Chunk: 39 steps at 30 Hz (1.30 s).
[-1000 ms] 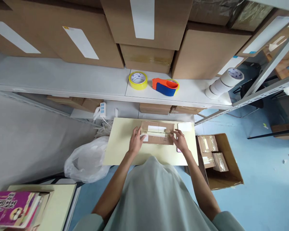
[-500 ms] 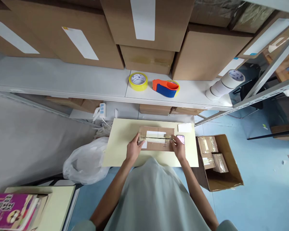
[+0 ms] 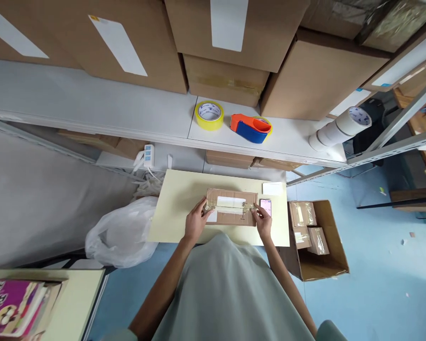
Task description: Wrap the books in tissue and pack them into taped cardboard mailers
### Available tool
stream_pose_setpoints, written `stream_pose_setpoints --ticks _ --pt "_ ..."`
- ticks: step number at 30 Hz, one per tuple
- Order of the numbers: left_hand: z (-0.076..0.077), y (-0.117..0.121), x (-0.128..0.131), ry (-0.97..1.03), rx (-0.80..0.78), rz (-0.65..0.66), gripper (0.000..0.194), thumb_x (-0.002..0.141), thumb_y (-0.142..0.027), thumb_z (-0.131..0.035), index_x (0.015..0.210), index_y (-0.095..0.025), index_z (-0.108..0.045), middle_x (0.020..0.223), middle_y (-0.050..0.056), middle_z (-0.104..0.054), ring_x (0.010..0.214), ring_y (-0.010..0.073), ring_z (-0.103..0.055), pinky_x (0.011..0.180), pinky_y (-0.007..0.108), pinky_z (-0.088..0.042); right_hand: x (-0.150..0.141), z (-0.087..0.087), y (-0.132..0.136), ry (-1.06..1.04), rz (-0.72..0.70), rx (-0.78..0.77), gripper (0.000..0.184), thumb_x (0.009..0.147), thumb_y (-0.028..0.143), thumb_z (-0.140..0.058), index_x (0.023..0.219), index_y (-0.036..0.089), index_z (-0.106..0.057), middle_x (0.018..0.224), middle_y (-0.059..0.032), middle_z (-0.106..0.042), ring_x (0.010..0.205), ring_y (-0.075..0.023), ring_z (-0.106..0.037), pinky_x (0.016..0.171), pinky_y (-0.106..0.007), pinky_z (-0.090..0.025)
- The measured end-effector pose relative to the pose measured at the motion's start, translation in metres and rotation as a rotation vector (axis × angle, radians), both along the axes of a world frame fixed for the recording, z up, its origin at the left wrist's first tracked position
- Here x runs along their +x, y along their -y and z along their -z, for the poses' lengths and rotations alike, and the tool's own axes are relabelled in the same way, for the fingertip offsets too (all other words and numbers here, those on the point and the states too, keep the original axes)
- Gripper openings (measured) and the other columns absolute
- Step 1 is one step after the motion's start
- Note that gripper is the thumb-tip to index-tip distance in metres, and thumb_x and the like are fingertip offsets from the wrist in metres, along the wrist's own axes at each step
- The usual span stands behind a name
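Note:
A flat brown cardboard parcel (image 3: pixel 232 213) with white labels and clear tape along its seam lies on a small pale yellow table (image 3: pixel 177 208). My left hand (image 3: pixel 195 222) grips the parcel's left end, fingers curled over its edge. At the right end my right hand (image 3: pixel 261 221) holds the parcel, fingertips on the tape. A phone with a pink screen (image 3: pixel 266 205) lies just right of the parcel, and a white slip of paper (image 3: pixel 272 188) sits beyond it.
A white shelf (image 3: pixel 128 118) beyond the table carries a yellow tape roll (image 3: pixel 209 115), an orange and blue tape dispenser (image 3: pixel 250 129), stacked white tape rolls (image 3: pixel 337 128) and big cartons (image 3: pixel 234 33). An open box of taped parcels (image 3: pixel 315 237) stands right; a white plastic bag (image 3: pixel 122 234) left.
Both hands have slid from the parcel's top to its two ends and closed on them. The parcel shifted slightly left, uncovering the phone. The head camera tilted a little.

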<state>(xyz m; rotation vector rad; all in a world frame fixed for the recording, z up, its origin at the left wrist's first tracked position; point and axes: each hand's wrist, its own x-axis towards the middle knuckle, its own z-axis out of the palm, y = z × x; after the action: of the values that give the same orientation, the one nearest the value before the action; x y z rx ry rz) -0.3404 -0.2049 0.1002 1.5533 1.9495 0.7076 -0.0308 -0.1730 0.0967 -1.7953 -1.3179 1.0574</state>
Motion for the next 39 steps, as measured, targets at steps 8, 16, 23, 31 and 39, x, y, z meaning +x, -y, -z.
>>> stream_pose_setpoints --ticks 8,16,23,31,39 --pt "-0.003 0.003 0.000 -0.074 0.119 0.096 0.037 0.107 -0.041 -0.055 0.137 -0.028 -0.071 0.159 0.012 -0.061 0.138 0.0314 -0.068 0.112 0.047 -0.061 0.001 -0.008 0.002 0.022 -0.099 0.034 0.055 0.099 0.067 -0.059 0.129 0.024 -0.074 0.129 -0.0156 -0.078 0.104 -0.0308 -0.078 0.081 -0.043 -0.067" --pt "-0.058 -0.046 -0.008 -0.181 0.257 0.256 0.031 0.096 -0.023 -0.063 0.122 -0.028 -0.081 0.161 0.011 -0.059 0.154 0.0359 -0.050 0.127 0.057 -0.047 -0.025 -0.095 -0.079 0.507 -0.220 0.514 0.050 0.107 0.058 -0.056 0.143 0.025 -0.065 0.149 -0.0187 -0.063 0.143 -0.0382 -0.058 0.118 -0.065 -0.050" --pt "-0.163 -0.112 -0.009 -0.141 0.531 0.234 0.018 0.092 -0.021 -0.065 0.098 -0.027 -0.081 0.156 0.004 -0.063 0.158 0.0329 -0.045 0.131 0.057 -0.041 -0.071 -0.208 -0.228 0.752 -0.477 0.580 0.049 0.106 0.046 -0.071 0.147 0.021 -0.063 0.150 -0.0172 -0.062 0.133 -0.0334 -0.064 0.107 -0.052 -0.060" --pt "-0.194 -0.100 -0.024 -0.079 0.594 0.229 0.022 0.092 -0.017 -0.059 0.092 -0.027 -0.078 0.153 0.002 -0.065 0.157 0.0293 -0.045 0.130 0.055 -0.042 -0.110 -0.225 -0.259 0.855 -0.545 0.550 0.042 0.107 0.039 -0.072 0.142 0.018 -0.064 0.142 -0.0117 -0.066 0.119 -0.0258 -0.070 0.101 -0.050 -0.062" --pt "-0.145 -0.047 -0.060 0.107 0.641 0.163 0.021 0.097 -0.020 -0.057 0.093 -0.028 -0.076 0.138 0.004 -0.074 0.147 0.0282 -0.057 0.125 0.052 -0.048 -0.111 -0.204 -0.189 0.991 -0.548 0.470 0.058 0.111 0.055 -0.056 0.150 0.012 -0.048 0.124 -0.0238 -0.075 0.106 -0.0344 -0.075 0.090 -0.044 -0.062"
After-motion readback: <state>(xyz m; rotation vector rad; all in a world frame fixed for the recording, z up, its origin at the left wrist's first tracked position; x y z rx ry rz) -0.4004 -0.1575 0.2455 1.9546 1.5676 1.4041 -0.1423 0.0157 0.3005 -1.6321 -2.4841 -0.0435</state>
